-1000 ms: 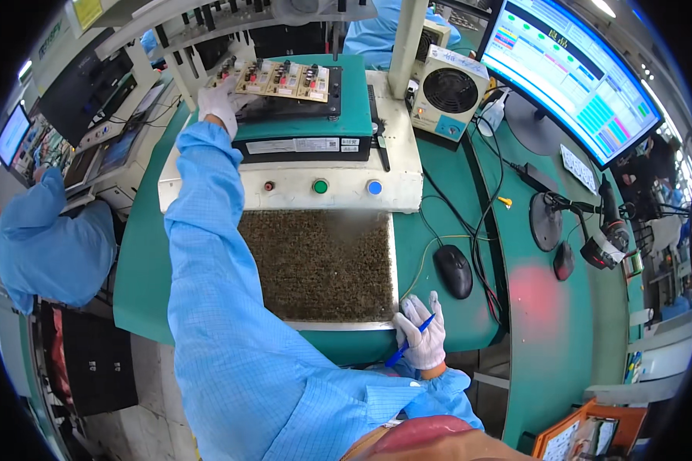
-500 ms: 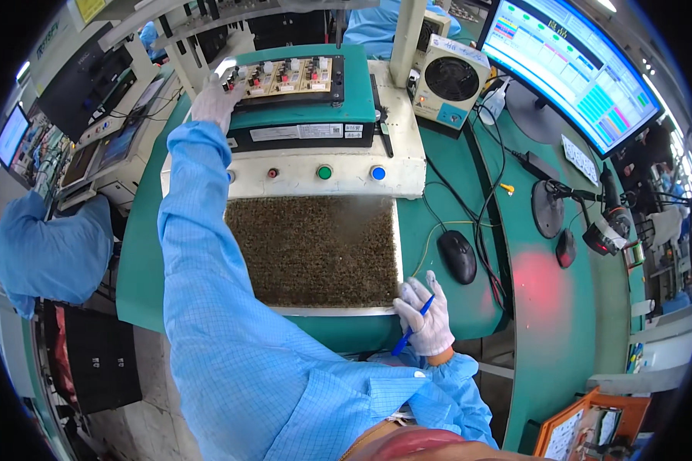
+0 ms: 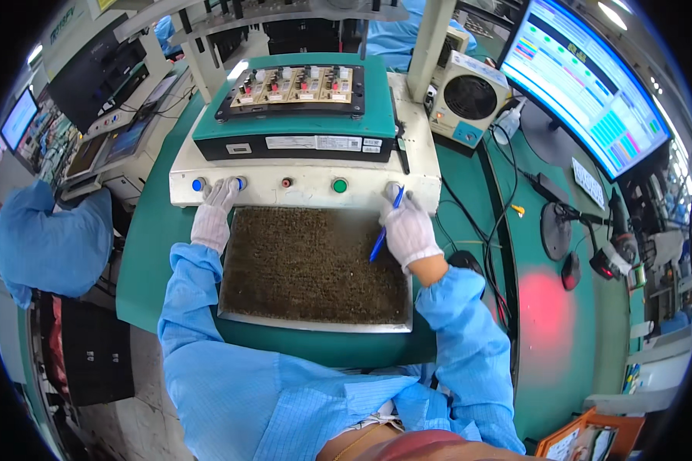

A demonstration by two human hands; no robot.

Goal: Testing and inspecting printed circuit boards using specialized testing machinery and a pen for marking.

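Note:
My left hand (image 3: 215, 209), white-gloved, reaches the front of the white machine base (image 3: 257, 196) with its fingers stretched out. Its fingertips rest at a blue button (image 3: 241, 184) that they partly cover; another blue button (image 3: 199, 184) shows just left of them. In my right hand (image 3: 409, 233), also gloved, a blue pen (image 3: 377, 244) is held slantwise. That hand's fingertips touch the right end of the base's front panel. Between the hands are a small red button (image 3: 287, 183) and a green button (image 3: 340, 185). Several circuit boards (image 3: 307, 86) sit in the green-topped fixture (image 3: 207, 123).
A brown bristly mat (image 3: 315, 265) lies before the base. On the right are a fan unit (image 3: 469, 98), a monitor (image 3: 592, 77), cables, a barcode scanner (image 3: 611, 261) and a mouse (image 3: 570, 270). A metal frame (image 3: 292, 14) stands above the fixture. Another person (image 3: 50, 238) sits at left.
My left hand has come back from the circuit boards to the front buttons. My right hand, with the pen, has moved forward from the mat's near right corner to the panel.

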